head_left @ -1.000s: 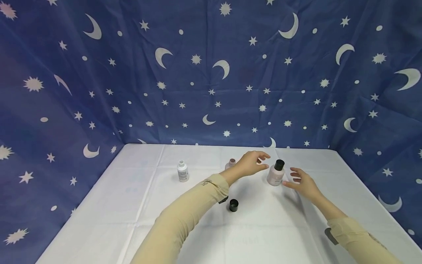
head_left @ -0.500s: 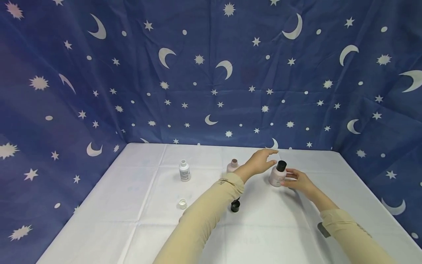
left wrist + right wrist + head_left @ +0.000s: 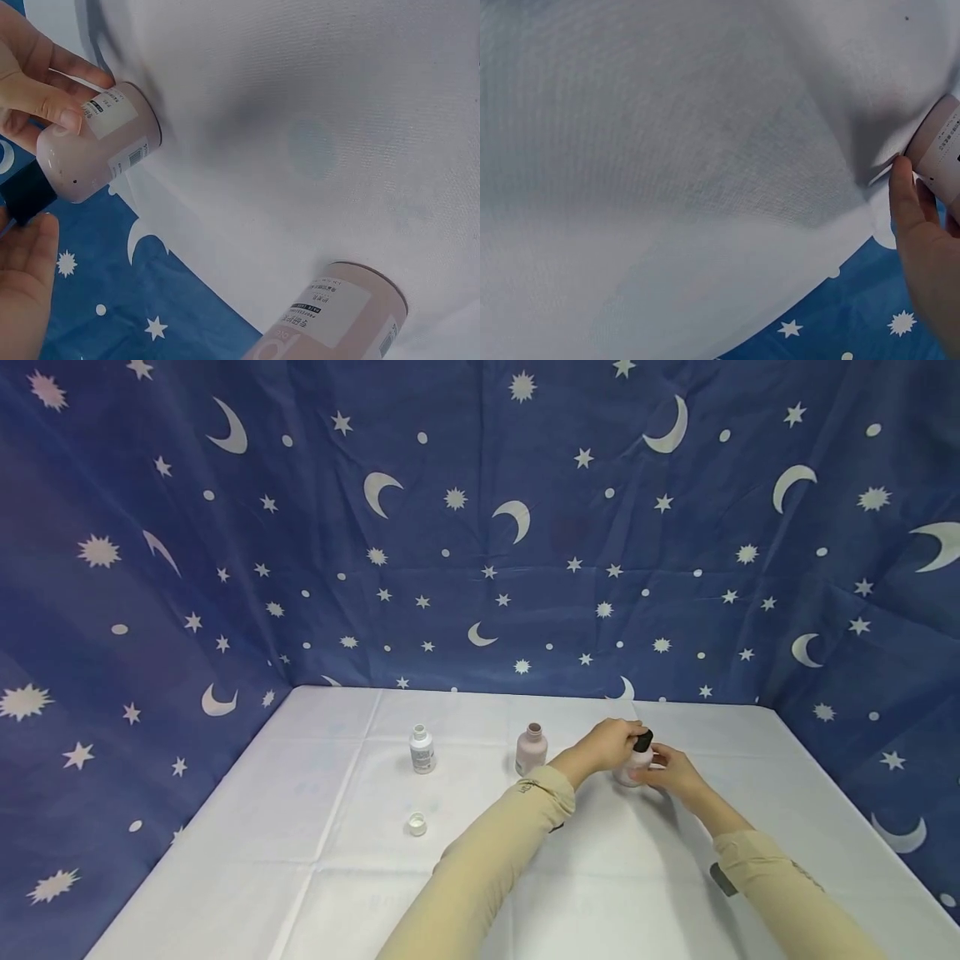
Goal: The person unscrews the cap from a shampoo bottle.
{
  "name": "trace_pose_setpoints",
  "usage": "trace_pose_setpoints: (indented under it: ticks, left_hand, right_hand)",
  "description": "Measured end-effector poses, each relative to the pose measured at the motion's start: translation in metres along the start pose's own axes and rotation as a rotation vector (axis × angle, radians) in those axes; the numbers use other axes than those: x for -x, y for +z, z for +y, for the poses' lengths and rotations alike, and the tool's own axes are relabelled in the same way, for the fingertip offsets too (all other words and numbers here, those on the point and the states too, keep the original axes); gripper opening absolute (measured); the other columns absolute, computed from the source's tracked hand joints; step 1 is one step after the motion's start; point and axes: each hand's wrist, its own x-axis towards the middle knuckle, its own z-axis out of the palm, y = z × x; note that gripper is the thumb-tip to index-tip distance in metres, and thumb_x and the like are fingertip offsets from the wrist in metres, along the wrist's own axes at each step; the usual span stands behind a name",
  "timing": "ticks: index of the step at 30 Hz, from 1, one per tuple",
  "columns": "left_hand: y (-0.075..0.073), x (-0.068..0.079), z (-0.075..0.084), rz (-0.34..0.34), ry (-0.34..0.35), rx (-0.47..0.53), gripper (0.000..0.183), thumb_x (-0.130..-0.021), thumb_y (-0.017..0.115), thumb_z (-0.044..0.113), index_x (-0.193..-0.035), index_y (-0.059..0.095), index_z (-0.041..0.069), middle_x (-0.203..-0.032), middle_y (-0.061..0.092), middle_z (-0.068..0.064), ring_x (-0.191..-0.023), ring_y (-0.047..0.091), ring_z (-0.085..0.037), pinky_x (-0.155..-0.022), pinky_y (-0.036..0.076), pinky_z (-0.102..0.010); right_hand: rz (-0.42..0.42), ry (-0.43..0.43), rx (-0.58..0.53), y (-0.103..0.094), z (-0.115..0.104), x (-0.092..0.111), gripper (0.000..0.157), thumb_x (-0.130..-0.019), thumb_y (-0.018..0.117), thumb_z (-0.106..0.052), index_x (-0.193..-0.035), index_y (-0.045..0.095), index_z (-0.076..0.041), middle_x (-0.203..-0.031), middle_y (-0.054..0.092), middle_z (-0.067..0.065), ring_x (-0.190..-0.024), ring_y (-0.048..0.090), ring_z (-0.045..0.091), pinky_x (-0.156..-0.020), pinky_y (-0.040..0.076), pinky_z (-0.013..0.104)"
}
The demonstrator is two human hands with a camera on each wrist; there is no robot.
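At the right of the head view, a pale pink bottle with a black cap stands on the table. My left hand pinches that cap from the left, fingers over its side. The right hand holds the bottle's body between thumb and fingers. Up close in the left wrist view, the capped bottle has white printed labels, with the left hand at the cap. Only part of the bottle appears beside my right hand in the right wrist view.
A second pink bottle, uncapped, stands just left of the left hand. Farther left is a small white uncapped bottle, with a white cap in front. White cloth covers the table; a blue starry curtain rises behind it.
Both hands have closed in on the capped bottle: the right hand took its body first, then the left took its cap. The loose black cap on the table is now behind the left forearm.
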Motion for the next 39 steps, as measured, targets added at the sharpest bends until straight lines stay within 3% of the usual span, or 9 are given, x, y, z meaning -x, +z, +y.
trace_pose_setpoints:
  ticks: [4,10,13,14,19,22,28,35,39]
  left_hand:
    - [-0.001,0.001,0.000,0.016,-0.014,0.024,0.033,-0.098,0.047,0.007,-0.128,0.059,0.012,-0.136,0.055,-0.002,-0.124,0.053,-0.014,-0.102,0.041,-0.016]
    - [0.004,0.001,0.000,0.030,-0.026,0.063,0.033,-0.096,0.051,0.008,-0.126,0.061,0.012,-0.133,0.057,0.000,-0.123,0.054,-0.013,-0.102,0.042,-0.016]
    - [0.006,0.001,-0.001,0.026,-0.032,0.086,0.033,-0.095,0.053,0.008,-0.125,0.062,0.014,-0.132,0.058,0.002,-0.121,0.055,-0.010,-0.099,0.042,-0.014]
    - [0.013,-0.004,-0.007,0.048,-0.012,0.087,0.032,-0.094,0.054,0.010,-0.124,0.063,0.017,-0.131,0.059,0.004,-0.117,0.057,-0.008,-0.096,0.044,-0.012]
    - [0.007,-0.005,-0.011,0.059,0.005,0.114,0.032,-0.091,0.061,0.012,-0.123,0.064,0.017,-0.131,0.060,0.004,-0.101,0.063,-0.005,-0.083,0.047,-0.011]
    - [-0.004,0.003,-0.002,0.061,-0.005,0.150,0.032,-0.090,0.063,0.013,-0.123,0.064,0.015,-0.131,0.059,0.002,-0.104,0.063,-0.006,-0.085,0.047,-0.009]
    - [-0.016,0.012,0.004,0.165,-0.014,0.203,0.026,-0.086,0.069,0.020,-0.112,0.071,0.014,-0.118,0.068,0.002,-0.094,0.067,-0.004,-0.075,0.047,-0.004]
    - [-0.027,0.021,0.004,0.219,0.022,0.225,0.021,-0.083,0.072,0.020,-0.103,0.074,0.013,-0.107,0.071,0.003,-0.087,0.068,-0.005,-0.068,0.046,-0.002]
    - [-0.033,0.032,0.002,0.238,0.031,0.298,0.021,-0.083,0.072,0.020,-0.102,0.074,0.012,-0.108,0.071,0.001,-0.085,0.069,-0.006,-0.065,0.047,-0.002]
  right_hand:
    - [0.029,0.015,0.005,0.001,0.001,-0.002,0.076,-0.087,0.068,-0.016,-0.140,0.024,0.017,-0.134,0.041,0.039,-0.109,0.056,0.032,-0.079,0.054,0.021]
    - [0.081,-0.014,0.016,0.003,0.002,0.000,0.070,-0.084,0.071,-0.017,-0.135,0.036,0.016,-0.131,0.046,0.036,-0.113,0.053,0.037,-0.073,0.050,0.014]
    - [0.106,-0.033,0.054,0.004,0.001,0.004,0.066,-0.082,0.073,-0.015,-0.130,0.042,0.018,-0.122,0.054,0.034,-0.099,0.060,0.027,-0.068,0.049,0.013]
    - [0.111,-0.037,0.060,0.004,0.000,0.004,0.065,-0.081,0.074,-0.015,-0.128,0.043,0.018,-0.117,0.057,0.033,-0.092,0.061,0.021,-0.066,0.049,0.013]
    - [0.104,-0.072,0.040,0.001,-0.009,0.007,0.063,-0.081,0.074,-0.014,-0.125,0.044,0.019,-0.109,0.062,0.030,-0.077,0.055,-0.002,-0.065,0.050,0.014]
    - [0.088,-0.057,0.009,-0.002,-0.013,0.010,0.066,-0.082,0.073,-0.017,-0.129,0.041,0.018,-0.117,0.059,0.031,-0.083,0.057,-0.003,-0.072,0.052,0.014]
    - [0.090,-0.043,-0.026,-0.003,-0.023,0.016,0.070,-0.083,0.073,-0.023,-0.133,0.039,0.014,-0.130,0.052,0.030,-0.099,0.062,0.006,-0.081,0.054,0.017]
    - [0.109,-0.102,-0.069,0.001,-0.035,0.029,0.064,-0.084,0.072,-0.019,-0.132,0.042,0.012,-0.130,0.051,0.030,-0.086,0.053,-0.015,-0.077,0.051,0.010]
    - [0.124,-0.118,-0.044,0.003,-0.040,0.035,0.064,-0.083,0.073,-0.020,-0.131,0.045,0.011,-0.129,0.052,0.030,-0.096,0.060,0.000,-0.079,0.053,0.015]
